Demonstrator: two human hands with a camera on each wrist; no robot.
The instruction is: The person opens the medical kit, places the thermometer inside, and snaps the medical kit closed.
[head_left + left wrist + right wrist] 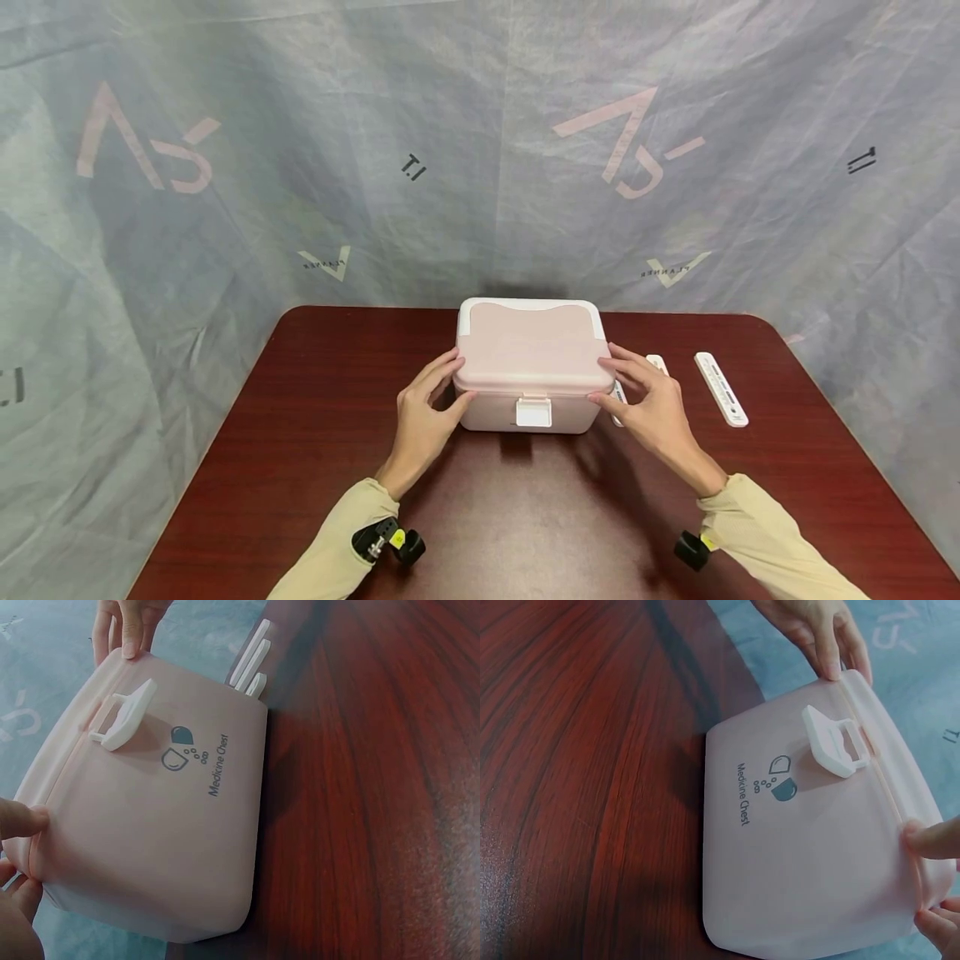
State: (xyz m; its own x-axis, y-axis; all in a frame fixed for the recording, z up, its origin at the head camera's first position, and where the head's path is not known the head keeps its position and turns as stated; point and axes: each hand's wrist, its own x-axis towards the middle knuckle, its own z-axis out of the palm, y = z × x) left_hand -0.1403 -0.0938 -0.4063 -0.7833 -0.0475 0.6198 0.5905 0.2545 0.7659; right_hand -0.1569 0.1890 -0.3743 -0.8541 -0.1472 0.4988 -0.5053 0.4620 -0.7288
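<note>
A pink medicine chest [487, 412] with a white-edged lid [534, 346] sits on the table. Its lid is down, and the white front latch [534, 413] hangs swung out from the body, as the left wrist view shows at the latch [129, 716]. My left hand [422, 421] grips the lid's left front corner, thumb at the front seam and fingers along the side. At the opposite corner, my right hand [662, 412] holds the lid the same way, its thumb [930, 838] pressed on the seam. "Medicine Chest" is printed on the front.
Right of the chest lie white flat strips; one strip [722, 389] shows whole, while another strip [657, 364] is partly behind my right hand. The dark red wooden table [315, 433] ends at a grey printed cloth [495, 167] hanging behind it.
</note>
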